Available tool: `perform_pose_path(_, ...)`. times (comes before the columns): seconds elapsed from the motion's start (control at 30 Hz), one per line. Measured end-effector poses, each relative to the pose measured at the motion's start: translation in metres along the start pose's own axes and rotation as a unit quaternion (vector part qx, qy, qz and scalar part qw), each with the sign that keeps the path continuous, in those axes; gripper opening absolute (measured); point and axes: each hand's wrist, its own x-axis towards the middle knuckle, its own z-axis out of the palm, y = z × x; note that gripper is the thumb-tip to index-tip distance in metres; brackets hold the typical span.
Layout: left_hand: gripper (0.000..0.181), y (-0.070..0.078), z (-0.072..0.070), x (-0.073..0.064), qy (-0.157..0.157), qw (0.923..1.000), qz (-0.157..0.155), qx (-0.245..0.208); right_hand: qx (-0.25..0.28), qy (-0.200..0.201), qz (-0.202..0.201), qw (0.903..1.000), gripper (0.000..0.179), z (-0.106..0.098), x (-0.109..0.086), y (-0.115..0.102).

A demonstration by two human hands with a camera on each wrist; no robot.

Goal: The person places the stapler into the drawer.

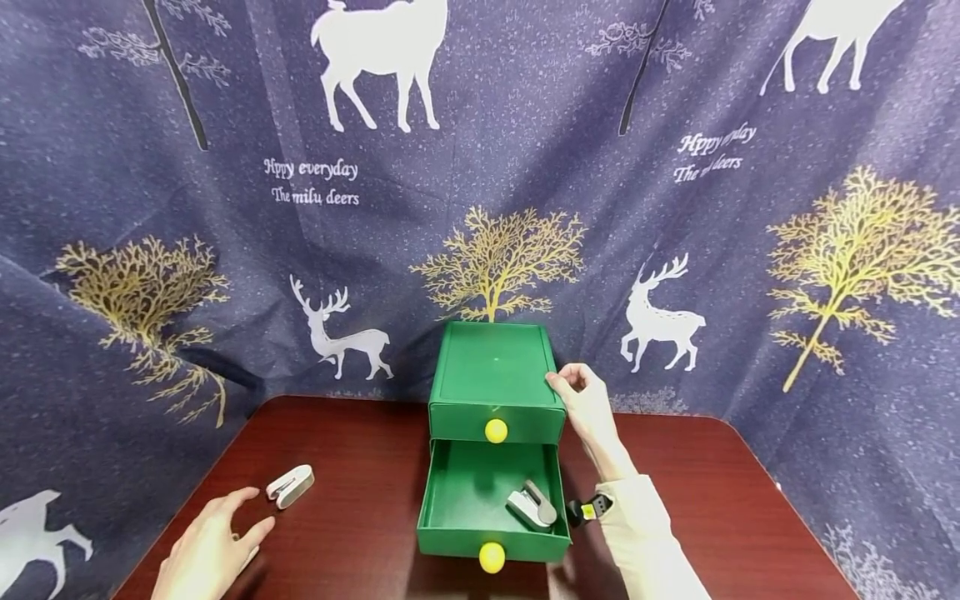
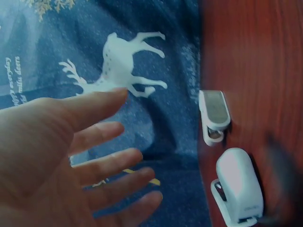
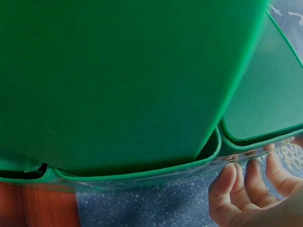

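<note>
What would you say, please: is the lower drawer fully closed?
No, the lower drawer is pulled out, with a stapler visible inside it.

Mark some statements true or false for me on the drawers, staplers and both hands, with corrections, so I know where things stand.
1. The lower drawer stands open. True.
2. The upper drawer is pulled out too. False: it is shut.
3. A stapler lies inside the lower drawer. True.
4. The left hand holds a stapler. False: it is empty, with a white stapler on the table near its fingertips.
5. The right hand touches the right edge of the box. True.
</note>
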Motion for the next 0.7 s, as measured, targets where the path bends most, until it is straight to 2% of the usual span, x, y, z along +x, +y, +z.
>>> perform_pose_path(0.17,0.073,-0.012,0.004,0.006,-0.050,0.9972,-0.056,0.003,0.003,0.005,-0.001,1.0000,0.017,0.000,0.000,-0.001)
perform_pose_path(0.27,0.078,-0.019,0.008,0.008,-0.079,0.9939,-0.077,0.002,0.007,0.005,-0.001,1.0000,0.016,0.001,-0.001,-0.003)
perform_pose_path(0.6,0.086,-0.032,0.015,0.011,-0.123,0.9869,-0.105,0.004,0.007,0.003,0.000,1.0000,0.018,0.002,-0.002,-0.003)
perform_pose_path(0.7,0.086,-0.036,0.018,0.009,-0.126,0.9857,-0.111,0.005,0.007,0.001,0.001,1.0000,0.017,0.003,-0.003,-0.004)
